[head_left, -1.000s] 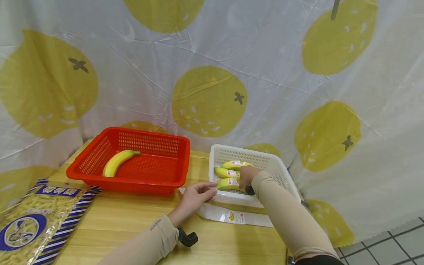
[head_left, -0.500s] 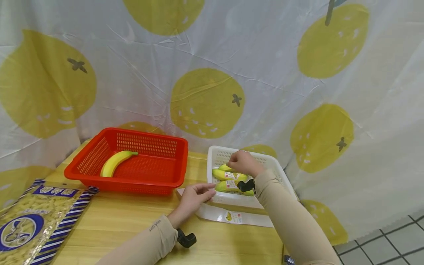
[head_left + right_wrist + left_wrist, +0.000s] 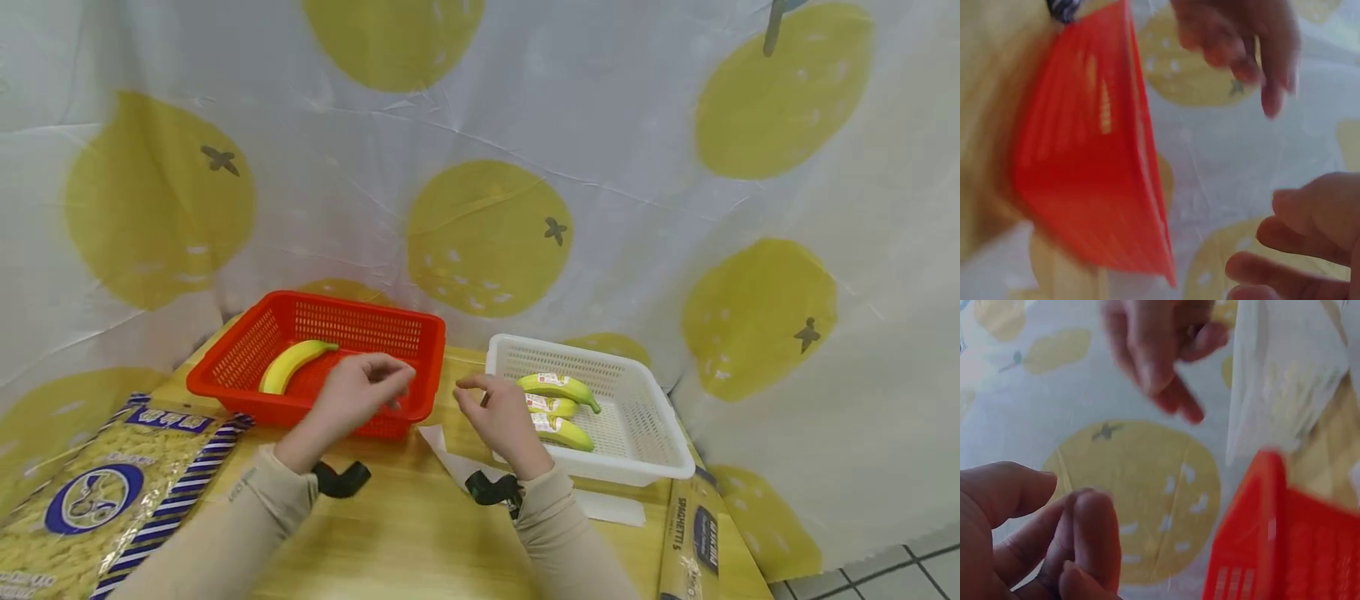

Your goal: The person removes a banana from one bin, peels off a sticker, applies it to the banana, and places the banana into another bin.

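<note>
Head view: the three labelled bananas (image 3: 557, 405) lie in the white basket (image 3: 660, 450), at the right of the table, close together in its left part. Their long axes run from left to right, a little turned toward the near right corner. They lie just to the right of my right hand (image 3: 501, 419) and slightly farther away, so this hand is clearly the nearer one to them. The single banana (image 3: 294, 363) lies in the red basket (image 3: 420, 392) at the left, with its long axis going from near left to far right. It is beyond and to the left of my left hand (image 3: 352, 396), which is the nearer one to it.

Both my hands are raised above the table, in the gap between the two baskets, and they face each other. The fingers are loosely bent and I hold nothing in either hand; the wrist views, though blurred, also show nothing held. My left hand hangs in front of the near right part of the red basket. My right hand is just beside the left wall of the white basket, above a white paper strip (image 3: 450, 446) that lies on the table.
</note>
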The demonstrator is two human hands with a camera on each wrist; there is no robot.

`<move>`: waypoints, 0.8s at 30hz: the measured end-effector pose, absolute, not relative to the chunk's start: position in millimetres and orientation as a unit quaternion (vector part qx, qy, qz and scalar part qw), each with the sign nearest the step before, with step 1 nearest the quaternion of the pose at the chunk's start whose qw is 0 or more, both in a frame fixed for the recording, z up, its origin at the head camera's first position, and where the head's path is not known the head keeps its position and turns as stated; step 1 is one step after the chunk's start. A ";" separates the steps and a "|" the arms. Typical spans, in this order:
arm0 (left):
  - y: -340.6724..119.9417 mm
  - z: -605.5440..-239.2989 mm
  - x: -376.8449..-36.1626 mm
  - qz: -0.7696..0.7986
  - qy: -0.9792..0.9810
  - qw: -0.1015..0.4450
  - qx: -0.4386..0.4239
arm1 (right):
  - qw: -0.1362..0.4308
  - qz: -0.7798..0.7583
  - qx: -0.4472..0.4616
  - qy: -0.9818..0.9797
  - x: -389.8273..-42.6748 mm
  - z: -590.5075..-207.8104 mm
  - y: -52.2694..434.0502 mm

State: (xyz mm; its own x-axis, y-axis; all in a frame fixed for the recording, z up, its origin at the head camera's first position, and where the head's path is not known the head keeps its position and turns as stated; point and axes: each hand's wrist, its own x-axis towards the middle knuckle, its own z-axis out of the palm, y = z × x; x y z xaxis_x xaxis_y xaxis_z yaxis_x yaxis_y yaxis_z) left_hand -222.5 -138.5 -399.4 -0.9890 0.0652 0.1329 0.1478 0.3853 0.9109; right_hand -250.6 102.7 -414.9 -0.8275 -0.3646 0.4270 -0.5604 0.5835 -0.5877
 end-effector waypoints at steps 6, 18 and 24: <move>-201.6 -377.9 -284.6 -0.455 -0.889 0.001 -0.050 | 0.163 0.300 0.290 -0.894 -232.3 -440.1 93.7; -264.1 -387.0 -346.4 -0.287 -0.951 -0.112 0.014 | 0.290 0.239 0.289 -0.880 -234.6 -462.5 97.1; -274.0 -387.5 -331.0 -0.191 -0.972 -0.127 0.047 | 0.317 0.225 0.300 -0.871 -231.7 -469.5 75.8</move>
State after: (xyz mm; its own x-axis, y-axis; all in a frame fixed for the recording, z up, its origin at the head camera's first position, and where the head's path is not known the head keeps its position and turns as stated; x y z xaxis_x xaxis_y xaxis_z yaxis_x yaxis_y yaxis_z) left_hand -331.0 -274.0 -387.5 -0.9632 -0.0425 -0.2653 -0.1395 0.9230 0.3587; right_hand -231.7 75.8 -469.5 -0.6179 -0.3805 0.6880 -0.6661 0.7183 -0.2010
